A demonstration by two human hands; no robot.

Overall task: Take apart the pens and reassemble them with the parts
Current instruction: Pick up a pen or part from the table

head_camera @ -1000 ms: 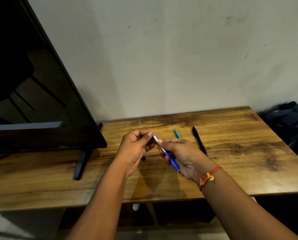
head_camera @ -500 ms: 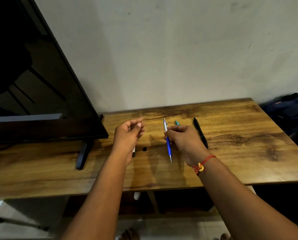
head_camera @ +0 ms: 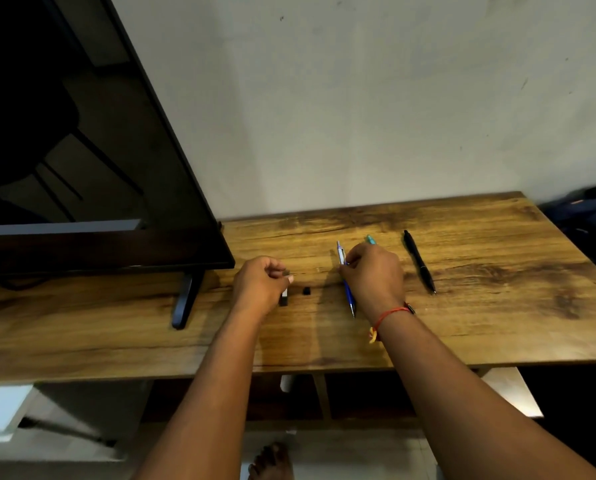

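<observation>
— Where's the blue pen [head_camera: 347,287]?
— In the right hand [head_camera: 372,275], down at the bench [head_camera: 497,327]. The fingers curl round the barrel near the clip end, and the tip sticks out back toward the wrist.

— And the left hand [head_camera: 260,284]?
— Well to the left of the right one, knuckles up, fingers curled in, thumb against the forefinger. It may be pinching something tiny there, but that spot is too blurred to tell.

— Any loose parts?
— Two. A short black-and-white piece [head_camera: 283,297] lies on the bench just beside the left hand's fingertips. A small black cap [head_camera: 306,290] lies a little further right, between the two hands.

— Other pens?
— A teal pen [head_camera: 371,240] pokes out beyond the right hand's knuckles, mostly hidden by them. A black pen [head_camera: 419,261] lies to the right of that hand, apart from it.

— Anything else?
— A red thread [head_camera: 390,312] with a yellow knot circles the right wrist. A dark screen [head_camera: 82,140] stands left of the left hand, its stand [head_camera: 184,301] on the bench. A dark bag [head_camera: 591,216] lies far right of the right hand, past the bench end. A bare foot [head_camera: 272,462] shows on the floor below.
</observation>
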